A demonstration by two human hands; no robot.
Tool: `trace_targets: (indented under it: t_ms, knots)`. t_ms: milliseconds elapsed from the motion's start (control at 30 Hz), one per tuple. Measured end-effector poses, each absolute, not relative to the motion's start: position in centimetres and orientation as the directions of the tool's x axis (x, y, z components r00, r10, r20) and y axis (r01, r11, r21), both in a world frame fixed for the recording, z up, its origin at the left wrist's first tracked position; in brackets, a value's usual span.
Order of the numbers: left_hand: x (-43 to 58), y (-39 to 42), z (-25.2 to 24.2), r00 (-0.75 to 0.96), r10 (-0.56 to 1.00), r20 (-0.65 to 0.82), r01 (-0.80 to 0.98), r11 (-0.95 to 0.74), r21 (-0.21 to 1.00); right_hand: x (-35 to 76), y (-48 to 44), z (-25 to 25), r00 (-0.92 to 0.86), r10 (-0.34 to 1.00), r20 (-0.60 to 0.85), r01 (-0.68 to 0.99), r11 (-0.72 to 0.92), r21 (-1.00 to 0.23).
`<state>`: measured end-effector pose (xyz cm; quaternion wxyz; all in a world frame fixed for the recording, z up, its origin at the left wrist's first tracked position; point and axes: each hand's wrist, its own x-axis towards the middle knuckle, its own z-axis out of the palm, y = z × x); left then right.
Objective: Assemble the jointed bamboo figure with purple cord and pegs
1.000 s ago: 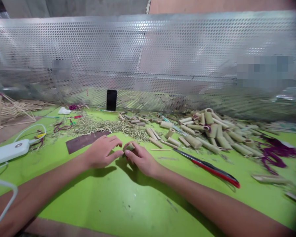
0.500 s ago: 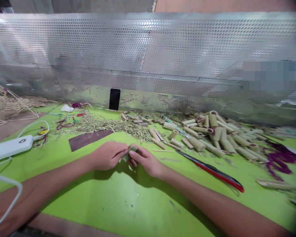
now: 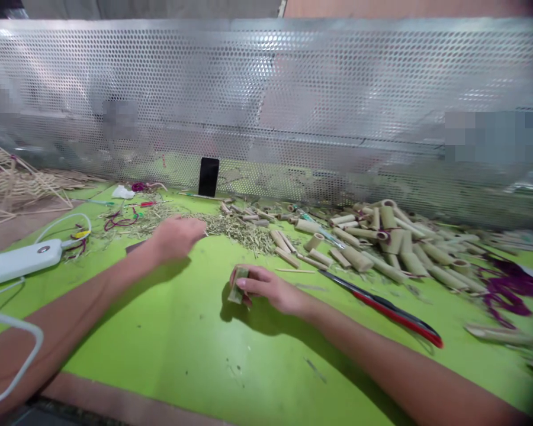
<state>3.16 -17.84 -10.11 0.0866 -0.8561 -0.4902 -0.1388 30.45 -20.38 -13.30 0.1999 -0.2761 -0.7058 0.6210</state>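
In the middle of the green table [image 3: 204, 355], my right hand [image 3: 262, 288] grips a short greenish bamboo piece [image 3: 238, 286] between thumb and fingers. My left hand [image 3: 177, 238] is up and to the left, over the near edge of a heap of thin bamboo shavings [image 3: 242, 235]. Its fingers look curled, but they are blurred, and whatever they may hold is too small to make out. Under the left wrist a dark brown strip [image 3: 134, 247] is mostly hidden.
Cut bamboo tubes [image 3: 393, 239] are piled at the right, beside a red-and-black saw [image 3: 397, 316] and purple yarn [image 3: 506, 290]. A phone [image 3: 208, 177] leans on a perforated metal screen [image 3: 231, 89]. At the left lies a white power bank [image 3: 22, 264] with cables.
My left hand has parted from the bamboo piece and moved up and left, covering most of the brown strip. The right hand keeps the piece, now more upright and slightly lower.
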Motion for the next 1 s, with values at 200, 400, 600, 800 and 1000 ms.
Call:
trace_targets:
  t_ms: [200, 400, 600, 800, 1000]
  knots:
    - [-5.9, -14.9, -9.0, 0.005, 0.938, 0.346, 0.999, 0.010, -0.041, 30.4, -20.3, -13.6, -0.701, 0.713, 0.008, 0.118, 0.126, -0.985]
    - [-7.1, -14.9, -9.9, -0.067, 0.940, 0.334, 0.995, 0.088, -0.049, 30.1, -20.2, -13.5, -0.626, 0.778, -0.041, 0.142, 0.063, -0.988]
    - [-4.2, -15.7, -9.1, 0.049, 0.923, 0.382, 0.997, -0.066, 0.031, 30.1, -20.2, -13.6, -0.572, 0.820, -0.023, 0.120, 0.057, -0.991]
    - [2.1, -18.8, -9.1, 0.400, 0.876, 0.267, 0.865, -0.458, 0.205, 30.1, -20.1, -14.1, -0.569, 0.822, 0.019, 0.103, 0.094, -0.990]
    - [5.9, -21.6, -10.6, 0.585, 0.747, 0.317, 0.645, -0.665, 0.376, 29.9, -20.5, -14.0, -0.545, 0.837, 0.037, 0.166, 0.151, -0.975]
